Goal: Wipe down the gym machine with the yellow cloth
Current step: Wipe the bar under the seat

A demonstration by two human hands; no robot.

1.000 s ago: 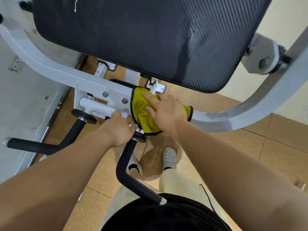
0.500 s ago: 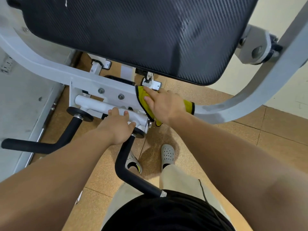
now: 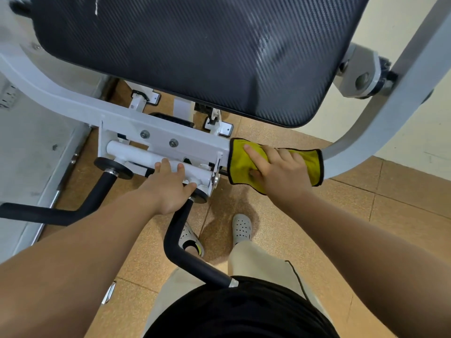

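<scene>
The yellow cloth with a black hem is draped over the white curved frame bar of the gym machine, just right of the bolted bracket. My right hand grips the cloth around the bar, index finger stretched along the top and thumb underneath. My left hand holds the white cross tube below the bracket, fingers curled over it. A large black padded cushion fills the top of the view.
Two black foam handles stick out toward me, one at the left and one in the centre. A grey pivot joint sits at the right. Tan floor tiles and my feet in grey clogs lie below.
My right hand has slid the cloth rightward along the frame bar, off the bracket, and the cloth now wraps the bar. My left hand stays on the white tube.
</scene>
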